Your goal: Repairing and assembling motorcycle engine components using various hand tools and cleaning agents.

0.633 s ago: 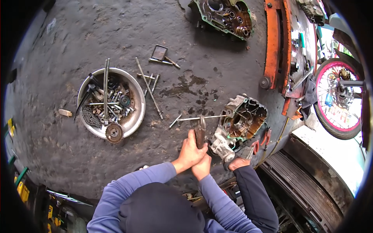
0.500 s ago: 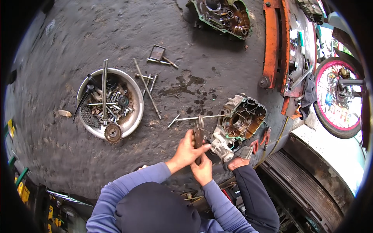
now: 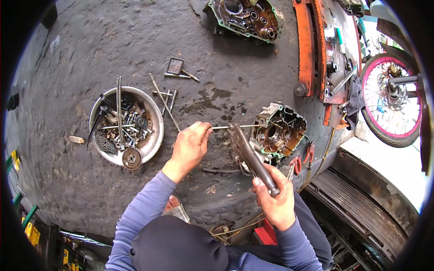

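My left hand (image 3: 192, 143) pinches the left end of a long thin metal stud (image 3: 220, 127). The stud runs right to a greasy engine crankcase half (image 3: 296, 137), which lies with its hollow side up. My right hand (image 3: 276, 198) is closed round the handle of dark locking pliers (image 3: 253, 160). The jaws of the pliers sit at the stud, between my left hand and the crankcase; whether they are clamped on it I cannot tell. The pliers cover part of the crankcase's near side.
A metal bowl (image 3: 157, 135) holds bolts, a chain and a sprocket (image 3: 131, 159). Loose studs (image 3: 163, 101) lie beside it. Another crankcase half (image 3: 246, 20) and an orange metal frame (image 3: 305, 49) stand farther off. Red-handled pliers (image 3: 309, 153) lie right of the near crankcase.
My left hand has gone from the pliers up to the stud's left end. My right hand has moved right, swinging the handle of the pliers with it. The whole view has shifted slightly.
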Available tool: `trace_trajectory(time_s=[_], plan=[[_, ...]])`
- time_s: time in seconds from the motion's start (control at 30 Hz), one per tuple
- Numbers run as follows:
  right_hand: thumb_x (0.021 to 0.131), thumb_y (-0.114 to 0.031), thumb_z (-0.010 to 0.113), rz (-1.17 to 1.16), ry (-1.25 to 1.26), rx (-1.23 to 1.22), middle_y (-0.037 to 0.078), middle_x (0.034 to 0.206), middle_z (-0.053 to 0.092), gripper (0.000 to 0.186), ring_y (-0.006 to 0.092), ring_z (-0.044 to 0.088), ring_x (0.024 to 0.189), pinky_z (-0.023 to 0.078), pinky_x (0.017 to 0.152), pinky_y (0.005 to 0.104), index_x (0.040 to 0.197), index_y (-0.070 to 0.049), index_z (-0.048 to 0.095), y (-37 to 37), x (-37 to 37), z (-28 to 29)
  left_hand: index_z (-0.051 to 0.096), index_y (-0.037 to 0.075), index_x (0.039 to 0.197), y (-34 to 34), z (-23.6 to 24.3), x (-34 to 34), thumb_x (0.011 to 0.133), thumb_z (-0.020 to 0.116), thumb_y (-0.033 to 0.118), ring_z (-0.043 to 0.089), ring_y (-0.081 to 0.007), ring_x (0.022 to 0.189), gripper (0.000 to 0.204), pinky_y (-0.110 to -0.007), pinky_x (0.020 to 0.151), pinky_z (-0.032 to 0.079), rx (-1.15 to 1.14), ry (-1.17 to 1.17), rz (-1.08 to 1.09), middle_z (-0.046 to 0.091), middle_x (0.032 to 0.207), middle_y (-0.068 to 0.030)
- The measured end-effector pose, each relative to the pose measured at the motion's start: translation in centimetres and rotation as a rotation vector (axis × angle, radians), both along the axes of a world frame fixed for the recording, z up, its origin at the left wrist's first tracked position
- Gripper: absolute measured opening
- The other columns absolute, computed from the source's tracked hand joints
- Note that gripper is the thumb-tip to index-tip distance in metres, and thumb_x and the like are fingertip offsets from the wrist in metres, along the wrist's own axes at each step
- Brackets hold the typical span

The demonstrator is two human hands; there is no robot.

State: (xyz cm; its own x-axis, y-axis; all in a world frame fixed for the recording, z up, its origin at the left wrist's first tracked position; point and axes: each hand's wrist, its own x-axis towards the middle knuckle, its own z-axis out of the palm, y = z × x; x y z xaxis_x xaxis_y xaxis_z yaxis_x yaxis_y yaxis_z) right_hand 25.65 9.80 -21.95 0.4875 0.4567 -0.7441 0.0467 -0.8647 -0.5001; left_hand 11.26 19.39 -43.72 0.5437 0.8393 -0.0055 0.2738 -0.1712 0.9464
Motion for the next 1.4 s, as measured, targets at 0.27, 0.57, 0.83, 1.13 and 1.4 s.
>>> trace_trajectory(time_s=[0.27, 0.57, 0.83, 1.13, 1.4], plan=[[0.092, -0.016, 0.077, 0.308, -0.524, 0.332, 0.009, 0.066, 0.067, 0.020, 0.0063, 0.060, 0.058, 0.047, 0.054, 0.0280, 0.099, 0.001, 0.068, 6.4, 3.4, -3.0, 0.064, 0.000, 0.100, -0.2, 0.0, 0.6, 0.096, 0.063, 0.006, 0.066, -0.0398, 0.078, 0.007, -0.044, 0.067, 0.051, 0.000, 0.024, -0.004, 0.066, 0.087, -0.0192], [0.084, -0.051, 0.077, 0.696, -0.679, -0.031, 0.022, 0.099, 0.075, 0.053, 0.0374, 0.072, 0.099, 0.057, 0.090, 0.0435, 0.095, 0.000, 0.075, 20.9, 10.5, -10.4, 0.059, 0.003, 0.093, 0.1, 0.3, 1.2, 0.099, 0.059, 0.014, 0.064, -0.0441, 0.079, 0.013, -0.052, 0.067, 0.050, -0.052, 0.138, -0.057, 0.065, 0.082, -0.0209], [0.088, -0.051, 0.074, 0.497, -0.773, 0.082, 0.020, 0.102, 0.075, 0.048, 0.0348, 0.073, 0.096, 0.057, 0.087, 0.0425, 0.098, -0.003, 0.075, 22.5, 8.3, -17.5, 0.061, -0.001, 0.094, -0.2, 0.4, 0.7, 0.095, 0.067, 0.017, 0.065, -0.0409, 0.074, 0.019, -0.047, 0.066, 0.049, -0.060, 0.135, -0.080, 0.064, 0.077, -0.0205], [0.086, -0.021, 0.074, 0.868, -0.434, 0.436, 0.013, 0.094, 0.073, 0.024, 0.0298, 0.069, 0.083, 0.054, 0.075, 0.0403, 0.105, -0.007, 0.071, 11.7, 13.8, -13.5, 0.060, 0.000, 0.108, 0.4, 1.4, 1.0, 0.090, 0.073, 0.019, 0.063, -0.0365, 0.087, 0.029, -0.046, 0.077, 0.051, 0.092, 0.253, -0.146, 0.061, 0.093, -0.0177], [0.087, -0.011, 0.061, 1.517, -0.725, 0.005, 0.004, 0.088, 0.074, 0.025, 0.0237, 0.064, 0.103, 0.041, 0.093, 0.0434, 0.108, -0.014, 0.073, 6.8, 12.4, -13.7, 0.059, 0.000, 0.115, 0.3, 1.3, 2.4, 0.085, 0.075, 0.016, 0.059, -0.0370, 0.102, 0.037, -0.046, 0.088, 0.050, 0.191, 0.231, -0.207, 0.058, 0.107, -0.0162]])
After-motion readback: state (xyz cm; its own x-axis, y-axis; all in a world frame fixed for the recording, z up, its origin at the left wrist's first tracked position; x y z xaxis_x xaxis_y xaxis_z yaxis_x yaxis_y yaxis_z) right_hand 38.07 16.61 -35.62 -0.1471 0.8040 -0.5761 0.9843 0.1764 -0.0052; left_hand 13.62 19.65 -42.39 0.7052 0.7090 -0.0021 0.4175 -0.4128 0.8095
